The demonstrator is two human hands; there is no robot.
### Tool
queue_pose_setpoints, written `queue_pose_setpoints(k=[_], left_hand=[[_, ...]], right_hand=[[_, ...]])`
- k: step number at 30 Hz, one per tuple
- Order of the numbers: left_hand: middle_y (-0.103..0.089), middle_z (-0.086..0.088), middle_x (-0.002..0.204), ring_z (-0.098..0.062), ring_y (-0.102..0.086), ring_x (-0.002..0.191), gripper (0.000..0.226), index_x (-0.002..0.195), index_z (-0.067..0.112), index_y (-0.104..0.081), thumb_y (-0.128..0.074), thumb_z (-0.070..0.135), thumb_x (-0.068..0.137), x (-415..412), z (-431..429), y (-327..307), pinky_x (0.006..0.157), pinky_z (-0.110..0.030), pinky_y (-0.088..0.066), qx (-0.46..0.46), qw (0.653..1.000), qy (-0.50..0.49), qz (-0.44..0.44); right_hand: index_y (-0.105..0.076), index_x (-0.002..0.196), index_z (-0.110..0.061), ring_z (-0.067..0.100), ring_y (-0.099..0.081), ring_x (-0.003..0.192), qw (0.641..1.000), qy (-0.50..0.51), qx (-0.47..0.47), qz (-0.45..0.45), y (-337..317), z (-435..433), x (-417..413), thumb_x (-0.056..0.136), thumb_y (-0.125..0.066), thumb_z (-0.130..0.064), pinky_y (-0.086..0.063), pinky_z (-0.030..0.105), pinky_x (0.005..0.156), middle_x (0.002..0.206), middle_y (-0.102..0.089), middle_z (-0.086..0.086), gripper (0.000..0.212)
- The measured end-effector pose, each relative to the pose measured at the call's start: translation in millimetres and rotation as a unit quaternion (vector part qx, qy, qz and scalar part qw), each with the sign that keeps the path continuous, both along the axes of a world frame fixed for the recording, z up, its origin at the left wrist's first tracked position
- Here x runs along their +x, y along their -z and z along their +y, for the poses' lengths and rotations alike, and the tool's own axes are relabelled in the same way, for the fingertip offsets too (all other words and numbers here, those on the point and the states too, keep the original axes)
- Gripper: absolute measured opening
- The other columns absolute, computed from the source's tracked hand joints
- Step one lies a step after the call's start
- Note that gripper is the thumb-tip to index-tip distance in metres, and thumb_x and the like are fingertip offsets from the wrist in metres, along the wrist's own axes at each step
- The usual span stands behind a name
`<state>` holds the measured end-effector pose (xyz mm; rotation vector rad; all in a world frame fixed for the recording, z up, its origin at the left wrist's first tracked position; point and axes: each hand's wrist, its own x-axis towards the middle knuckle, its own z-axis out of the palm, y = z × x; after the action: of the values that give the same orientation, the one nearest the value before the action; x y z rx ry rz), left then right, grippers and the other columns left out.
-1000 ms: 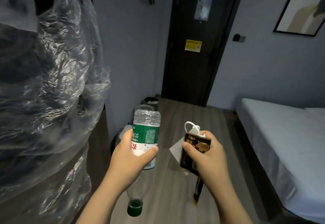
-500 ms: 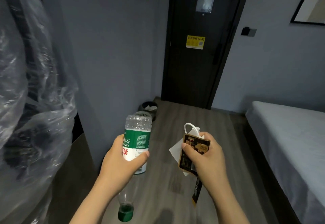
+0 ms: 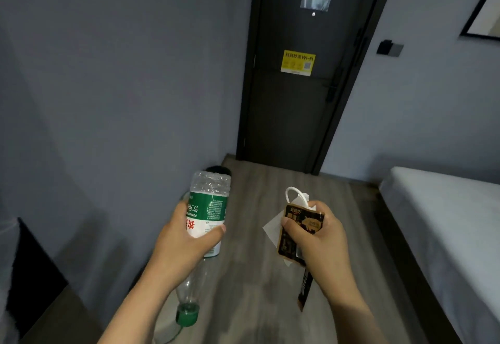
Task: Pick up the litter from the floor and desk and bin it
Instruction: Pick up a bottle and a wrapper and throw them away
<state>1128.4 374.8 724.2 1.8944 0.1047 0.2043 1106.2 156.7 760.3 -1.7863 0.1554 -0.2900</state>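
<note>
My left hand (image 3: 181, 241) grips an empty clear plastic bottle (image 3: 208, 203) with a green and white label, held upside down so its green cap (image 3: 186, 316) points at the floor. My right hand (image 3: 322, 249) holds a bunch of litter: a dark brown and gold snack wrapper (image 3: 300, 230), a piece of white paper (image 3: 272, 228) behind it, a white looped cord (image 3: 293, 195) on top, and a dark strip (image 3: 304, 289) hanging below. A black bin (image 3: 216, 170) stands on the floor by the left wall, mostly hidden behind the bottle.
Grey wood floor (image 3: 270, 187) runs ahead to a dark closed door (image 3: 300, 73) with a yellow sticker. A bed with white sheets (image 3: 446, 214) lines the right side. The grey wall (image 3: 121, 86) is on the left, with dark furniture (image 3: 29, 276) at the lower left.
I have moved forward along the corridor toward the door. The crinkled clear plastic on the left has slid out of view. Both hands keep their hold unchanged.
</note>
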Motion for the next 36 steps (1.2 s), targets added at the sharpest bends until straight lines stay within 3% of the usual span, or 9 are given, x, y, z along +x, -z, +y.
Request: queue_pose_setpoints(k=[2,6,12,16,19,24,27,30,36], left_hand=[[-0.068,0.021,0.082,0.005,-0.063,0.069,0.045,0.101,0.036,-0.053,-0.082,0.030,0.067,34.8,-1.4,6.2,0.053,-0.011,-0.042,-0.004,1.000,0.018,0.008],[-0.070,0.012,0.080,-0.005,-0.066,0.071,0.044,0.095,0.036,-0.055,-0.084,0.035,0.061,100.5,-6.0,24.6,0.063,-0.027,-0.049,-0.007,0.999,0.020,0.045],[-0.067,0.022,0.082,0.004,-0.063,0.068,0.043,0.096,0.036,-0.053,-0.082,0.023,0.067,213.4,-22.8,36.8,0.051,-0.007,-0.043,0.011,1.000,0.005,0.024],[-0.069,0.010,0.081,0.005,-0.063,0.067,0.043,0.097,0.036,-0.054,-0.083,0.024,0.067,292.8,-42.4,29.0,0.054,-0.012,-0.044,0.028,0.999,-0.004,0.039],[-0.069,0.009,0.081,0.005,-0.063,0.068,0.043,0.095,0.037,-0.053,-0.083,0.023,0.067,350.4,-56.3,24.5,0.052,-0.007,-0.043,0.038,0.999,-0.015,0.036],[-0.068,0.017,0.081,0.004,-0.063,0.069,0.044,0.096,0.039,-0.053,-0.083,0.025,0.067,420.5,-59.0,35.1,0.053,-0.010,-0.043,0.034,0.997,-0.038,0.057],[-0.068,0.012,0.081,0.006,-0.062,0.069,0.045,0.098,0.038,-0.053,-0.083,0.025,0.067,464.4,-52.3,43.5,0.056,-0.015,-0.043,0.032,0.995,-0.062,0.067],[-0.068,0.011,0.083,0.007,-0.063,0.070,0.045,0.098,0.038,-0.053,-0.082,0.025,0.067,514.9,-44.4,54.5,0.054,-0.011,-0.042,0.025,0.995,-0.067,0.075],[-0.067,0.010,0.082,0.007,-0.062,0.069,0.046,0.100,0.038,-0.051,-0.081,0.028,0.068,617.0,-11.1,75.4,0.049,-0.009,-0.042,0.014,0.992,-0.077,0.101]], right_hand=[[-0.064,0.084,-0.027,0.013,-0.069,0.075,1.000,0.006,0.012,0.012,6.3,-2.2,32.9,0.081,-0.072,-0.012,-0.060,0.047,0.070,0.081,-0.071,-0.002,0.018],[-0.064,0.084,-0.027,0.017,-0.070,0.075,0.998,0.028,0.028,0.045,22.9,-11.7,100.6,0.080,-0.074,-0.011,-0.060,0.050,0.067,0.079,-0.070,-0.001,0.019],[-0.063,0.091,-0.030,0.012,-0.067,0.080,0.999,0.002,-0.006,0.031,35.6,-31.4,223.9,0.081,-0.074,-0.017,-0.059,0.034,0.066,0.087,-0.068,-0.004,0.020],[-0.063,0.093,-0.031,0.009,-0.066,0.080,1.000,-0.017,-0.014,0.022,26.3,-55.1,307.8,0.081,-0.074,-0.017,-0.060,0.041,0.073,0.086,-0.069,-0.006,0.021],[-0.063,0.094,-0.030,0.012,-0.067,0.082,0.999,-0.029,0.003,0.024,19.9,-71.3,370.7,0.081,-0.074,-0.014,-0.059,0.045,0.076,0.087,-0.069,-0.004,0.023],[-0.064,0.095,-0.027,0.011,-0.069,0.075,0.998,-0.055,0.015,0.037,27.6,-80.2,460.7,0.081,-0.074,-0.012,-0.059,0.033,0.067,0.083,-0.071,-0.001,0.024],[-0.064,0.092,-0.028,0.016,-0.070,0.074,0.997,-0.063,0.013,0.049,38.4,-73.7,511.6,0.080,-0.075,-0.010,-0.060,0.038,0.067,0.078,-0.071,0.000,0.024],[-0.064,0.094,-0.029,0.015,-0.070,0.075,0.996,-0.072,0.003,0.058,50.3,-64.2,566.1,0.081,-0.074,-0.012,-0.060,0.045,0.070,0.081,-0.071,-0.001,0.024],[-0.062,0.090,-0.027,0.014,-0.070,0.072,0.992,-0.093,-0.033,0.072,62.9,-30.1,674.3,0.081,-0.074,-0.011,-0.061,0.035,0.062,0.080,-0.071,0.001,0.022]])
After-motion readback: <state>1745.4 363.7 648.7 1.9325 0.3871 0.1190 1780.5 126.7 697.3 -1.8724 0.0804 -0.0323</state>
